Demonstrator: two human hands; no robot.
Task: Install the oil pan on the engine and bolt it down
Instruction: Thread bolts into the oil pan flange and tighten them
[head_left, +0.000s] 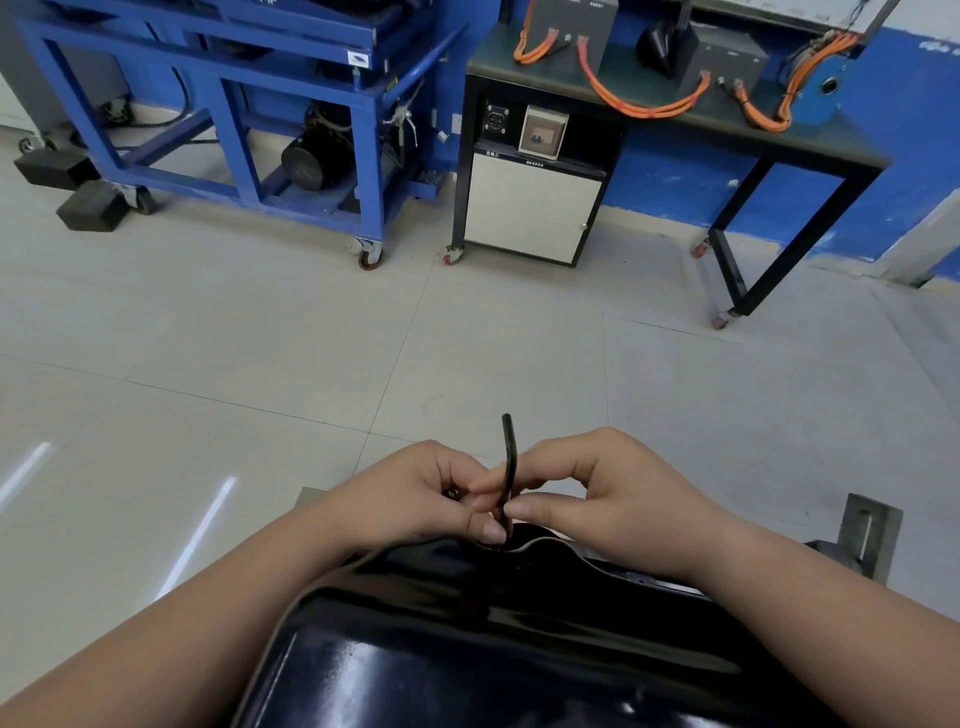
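A glossy black oil pan (493, 654) fills the bottom of the view, its flange edge curving along the far side. A black hex key (507, 457) stands nearly upright over the far flange, its lower end hidden between my fingers. My left hand (431, 499) pinches the key low down, and a small metal piece shows at its fingertips. My right hand (613, 499) pinches the key's shaft from the other side. The bolt under the key is hidden, and the engine under the pan cannot be seen.
A grey metal stand bracket (862, 535) rises at the right behind my right wrist. Pale floor tiles stretch ahead. A blue wheeled frame with a motor (291, 130) and a black bench with orange cables (649, 109) stand along the far blue wall.
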